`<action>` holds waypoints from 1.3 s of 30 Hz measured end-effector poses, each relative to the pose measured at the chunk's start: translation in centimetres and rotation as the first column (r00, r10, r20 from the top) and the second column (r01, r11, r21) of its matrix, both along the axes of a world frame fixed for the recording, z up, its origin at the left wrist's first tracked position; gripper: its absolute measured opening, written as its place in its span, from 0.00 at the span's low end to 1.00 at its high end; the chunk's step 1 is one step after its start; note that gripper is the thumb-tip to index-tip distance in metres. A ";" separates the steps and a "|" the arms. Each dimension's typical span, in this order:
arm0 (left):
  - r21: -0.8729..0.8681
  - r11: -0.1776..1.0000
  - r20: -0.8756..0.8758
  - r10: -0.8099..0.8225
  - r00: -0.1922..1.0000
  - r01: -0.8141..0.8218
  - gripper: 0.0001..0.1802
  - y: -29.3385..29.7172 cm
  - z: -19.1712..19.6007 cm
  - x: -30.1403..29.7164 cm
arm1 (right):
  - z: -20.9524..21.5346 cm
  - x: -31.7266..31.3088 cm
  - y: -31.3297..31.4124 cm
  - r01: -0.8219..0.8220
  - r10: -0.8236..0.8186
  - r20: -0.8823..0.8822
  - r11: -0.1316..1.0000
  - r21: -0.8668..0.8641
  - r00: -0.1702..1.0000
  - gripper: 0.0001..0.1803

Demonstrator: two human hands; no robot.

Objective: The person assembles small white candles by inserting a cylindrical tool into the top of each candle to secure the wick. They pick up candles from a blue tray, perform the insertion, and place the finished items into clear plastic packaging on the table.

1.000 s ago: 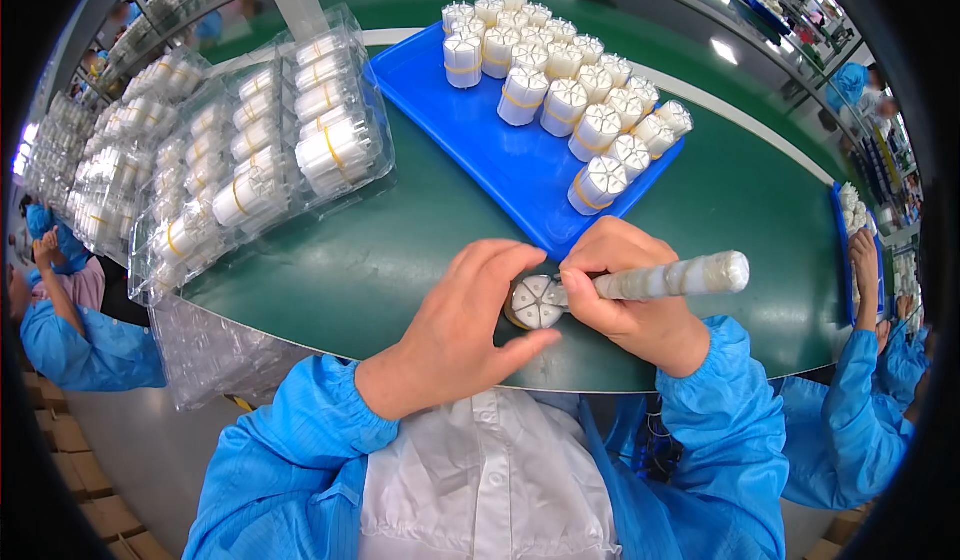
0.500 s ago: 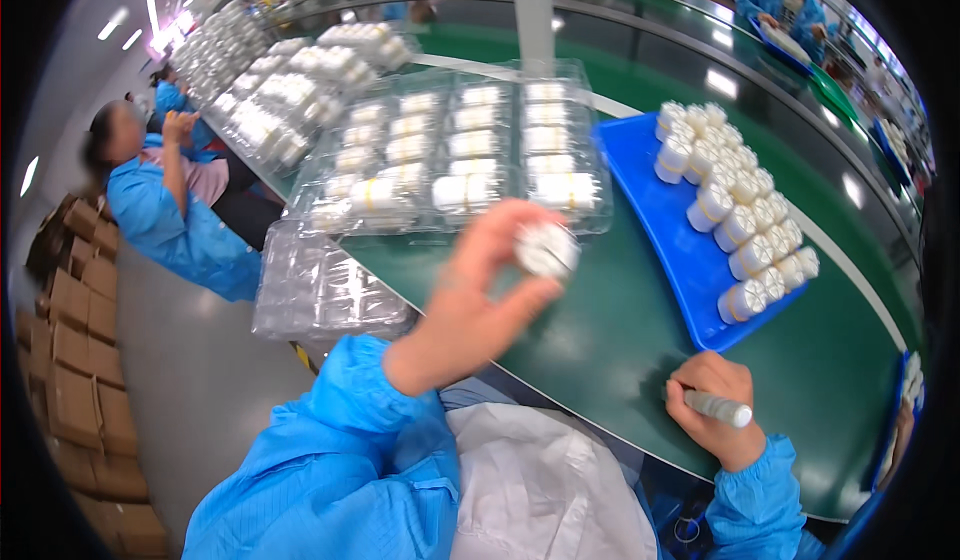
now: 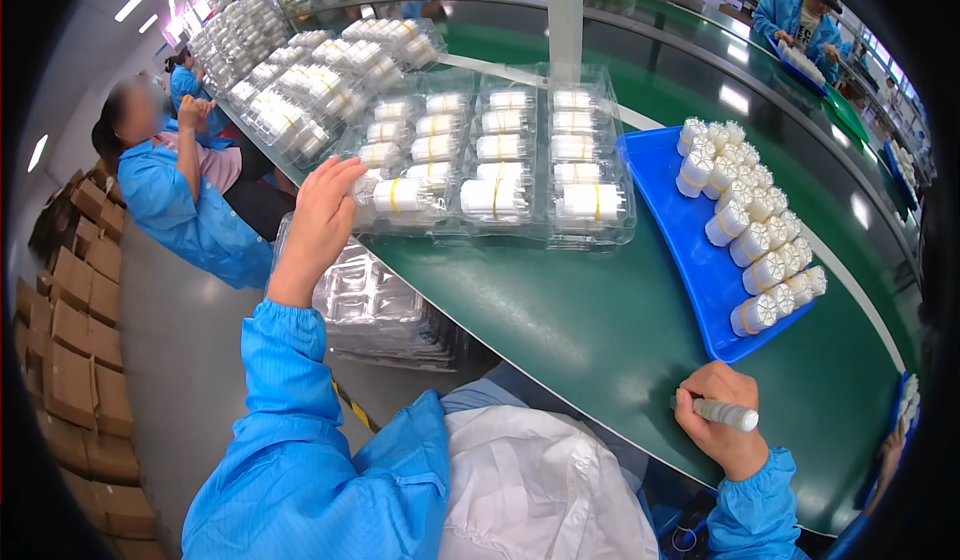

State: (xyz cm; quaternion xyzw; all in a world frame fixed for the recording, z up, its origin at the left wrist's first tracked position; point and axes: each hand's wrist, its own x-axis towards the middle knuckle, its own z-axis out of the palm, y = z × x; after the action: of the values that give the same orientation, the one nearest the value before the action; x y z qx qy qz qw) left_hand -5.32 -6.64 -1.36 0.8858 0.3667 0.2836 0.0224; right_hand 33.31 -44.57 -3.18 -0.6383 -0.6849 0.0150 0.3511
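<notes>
My left hand (image 3: 325, 216) reaches to the near left corner of a clear plastic tray (image 3: 455, 228), its fingers curled over a white cylindrical bundle (image 3: 367, 189) there. The thumb side is partly hidden. Rows of similar white bundles, banded in yellow (image 3: 492, 198), lie in the tray's compartments. Over the green work surface, my right hand (image 3: 722, 415) is closed round a thick grey-white marker pen (image 3: 728, 414), whose white end points right. Beyond that hand, a blue tray (image 3: 680, 250) carries several white bundles (image 3: 752, 250) standing on end, with spoke-like tops.
Stacked empty clear trays (image 3: 390, 320) stand below the table's left edge. More filled trays (image 3: 320, 85) lie at the far left. A pale post (image 3: 565, 20) rises behind the tray. A co-worker in blue (image 3: 190, 200) sits at left, near cardboard boxes (image 3: 85, 350).
My left hand has carried a white bundle from above the near table edge leftward to the clear tray's corner. My right hand keeps its hold on the marker pen. The view has shifted slightly.
</notes>
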 end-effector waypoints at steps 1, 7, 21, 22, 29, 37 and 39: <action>-0.003 1.000 -0.035 0.024 0.999 -0.024 0.25 0.2 0.2 0.1 | 0.0 -0.1 0.0 -0.002 0.002 0.005 1.000 0.010 1.000 0.10; 0.123 0.990 0.425 -0.110 0.899 0.063 0.20 1.4 1.4 0.5 | 0.3 -0.1 -0.2 -0.007 0.007 0.022 1.000 0.014 1.000 0.10; 0.088 0.544 0.291 -0.815 0.501 0.834 0.24 -20.8 1.4 33.8 | -0.1 0.9 -0.8 -0.065 0.061 0.096 0.997 0.030 0.993 0.12; 0.067 0.548 0.271 -0.814 0.513 0.834 0.27 -21.3 0.8 35.0 | -0.4 1.0 -0.9 -0.057 0.054 0.084 0.998 0.034 0.995 0.12; -0.046 0.540 0.383 -0.768 0.514 0.841 0.30 -20.5 -0.1 34.6 | -0.3 1.1 -1.2 -0.049 0.048 0.049 0.999 0.015 0.998 0.10; -0.270 0.509 0.313 -0.757 0.574 0.817 0.32 -22.5 -1.7 25.2 | 3.0 2.6 -1.4 0.183 -0.059 -0.398 0.942 0.282 0.915 0.04; -0.218 0.524 0.358 -0.742 0.567 0.823 0.33 -22.9 -2.6 24.9 | 2.3 2.2 -1.1 0.169 -0.053 -0.418 0.954 0.246 0.907 0.04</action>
State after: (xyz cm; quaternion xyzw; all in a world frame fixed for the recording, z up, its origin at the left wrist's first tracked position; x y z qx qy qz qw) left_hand 19.54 -29.54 -3.92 0.8972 -0.0330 0.2661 0.3510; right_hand 35.52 -45.72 -0.86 -0.6043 -0.5543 0.0314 0.5715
